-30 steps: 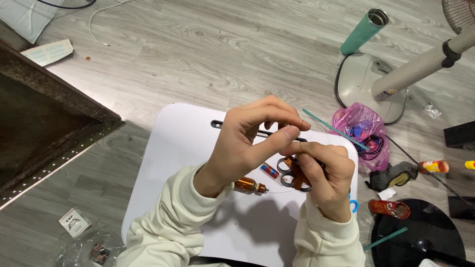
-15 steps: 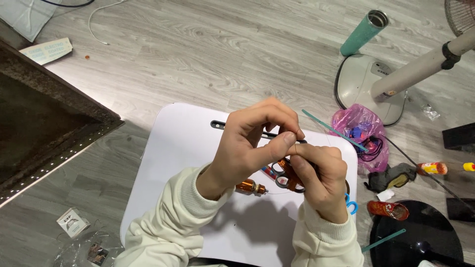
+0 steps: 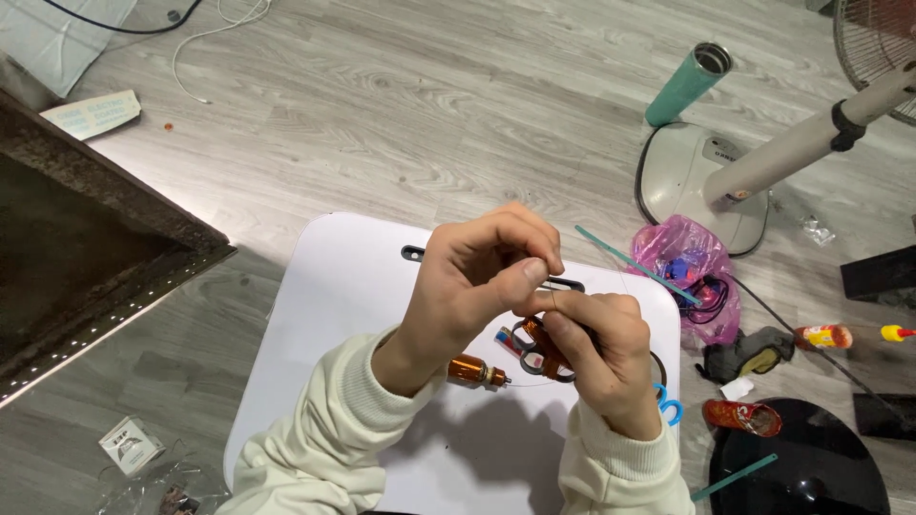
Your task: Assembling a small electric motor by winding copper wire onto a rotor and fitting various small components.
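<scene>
**A:** what are the hands up to over that white table [image 3: 324,315]?

**B:** left hand [image 3: 477,286] is raised above it, fingers [image 3: 520,281] pinched together on something thin, too small to tell what. Right hand [image 3: 601,358] touches it from below, fingers curled around small scissors [image 3: 539,348] with dark loops.

**A:** and the copper thing?

**B:** a copper wire spool [image 3: 472,370] lying on the table just under the left wrist. Off to the right on the floor: pink plastic bag [image 3: 692,262], fan base [image 3: 692,176], teal tumbler [image 3: 689,84].
</scene>
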